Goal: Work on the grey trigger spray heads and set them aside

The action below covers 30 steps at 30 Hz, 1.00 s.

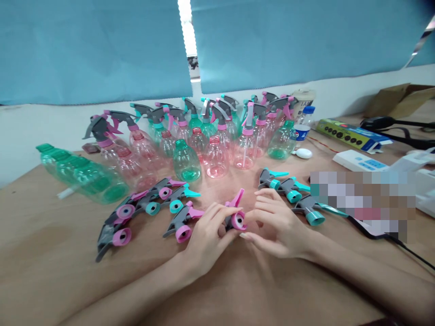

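Near the middle of the table, my left hand (208,233) is closed around a grey and pink spray trigger head (239,220), its pink collar facing me and its pink trigger pointing up. The thumb and forefinger of my right hand (280,224) are at the collar's right edge, with the other fingers loosely curled. More pink-collared trigger heads (183,233) and teal-collared ones (152,208) lie left of my hands. Several teal trigger heads (314,217) lie to the right. Behind stand clear pink bottles (216,158) and green bottles (186,163), some with trigger heads on.
Green bottles (98,181) lie in a row at the left. On the right are a drink bottle (302,131), a white oval object (303,154), a yellow-green box (348,134), a white power strip (360,160), a blurred-out device with a black cable (413,253) and a cardboard box (397,102).
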{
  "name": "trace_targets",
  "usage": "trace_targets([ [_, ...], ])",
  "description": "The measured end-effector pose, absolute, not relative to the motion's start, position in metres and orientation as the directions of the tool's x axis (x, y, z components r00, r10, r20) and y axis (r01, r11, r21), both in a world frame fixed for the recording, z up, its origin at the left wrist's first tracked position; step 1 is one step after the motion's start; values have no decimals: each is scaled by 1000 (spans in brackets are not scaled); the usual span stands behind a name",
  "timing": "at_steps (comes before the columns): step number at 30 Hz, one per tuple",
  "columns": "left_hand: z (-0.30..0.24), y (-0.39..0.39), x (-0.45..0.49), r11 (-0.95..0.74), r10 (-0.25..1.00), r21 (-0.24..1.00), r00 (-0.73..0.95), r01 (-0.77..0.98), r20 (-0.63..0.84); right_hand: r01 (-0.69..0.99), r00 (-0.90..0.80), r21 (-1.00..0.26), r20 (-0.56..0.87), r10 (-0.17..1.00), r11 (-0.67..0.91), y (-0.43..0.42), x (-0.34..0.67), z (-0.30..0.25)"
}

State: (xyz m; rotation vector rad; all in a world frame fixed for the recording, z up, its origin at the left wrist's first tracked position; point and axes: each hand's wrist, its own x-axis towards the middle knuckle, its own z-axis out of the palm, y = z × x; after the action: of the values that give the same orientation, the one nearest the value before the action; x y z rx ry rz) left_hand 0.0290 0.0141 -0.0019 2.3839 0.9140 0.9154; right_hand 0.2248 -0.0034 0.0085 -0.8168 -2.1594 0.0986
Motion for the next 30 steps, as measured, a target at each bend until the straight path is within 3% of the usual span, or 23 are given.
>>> trace_targets([
  [7,0,14,28,-664,737,592,534,457,414,479,-471,-342,677,565,809,-7,224,7],
  [20,-2,12,27,-740,666,531,563,412,490,617,-385,-278,709,591,736,-6,219,6],
  [30,0,14,27,-677,732,601,467,424,496,597,-352,-274,755,553,754,-9,220,3],
])
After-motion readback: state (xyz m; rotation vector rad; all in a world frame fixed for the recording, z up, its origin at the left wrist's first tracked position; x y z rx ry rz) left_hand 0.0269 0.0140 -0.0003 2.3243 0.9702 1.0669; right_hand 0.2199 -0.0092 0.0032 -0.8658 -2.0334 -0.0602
